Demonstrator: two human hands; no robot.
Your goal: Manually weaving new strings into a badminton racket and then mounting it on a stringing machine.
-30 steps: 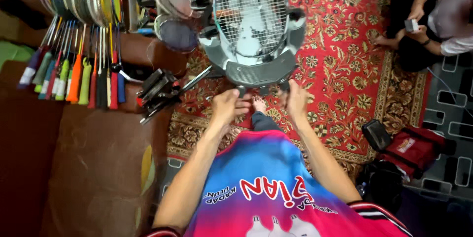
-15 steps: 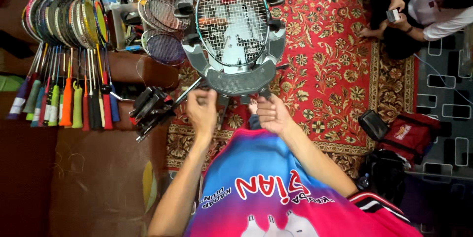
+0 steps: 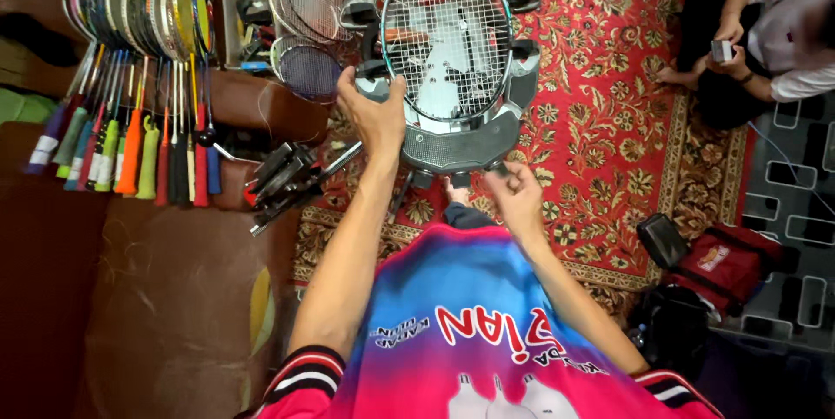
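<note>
Teal-framed badminton racket with white strings is lying clamped flat in the round grey stringing machine. Left hand is reaching out on a straight arm, fingers curled over the frame's edge. Right hand is staying lower, fingertips pinching something small beneath the machine's near rim.

Floor covered by a red patterned carpet with a floral border; dark geometric flooring to the right. Brown upholstered sofa at left. Lighting even, indoor.
</note>
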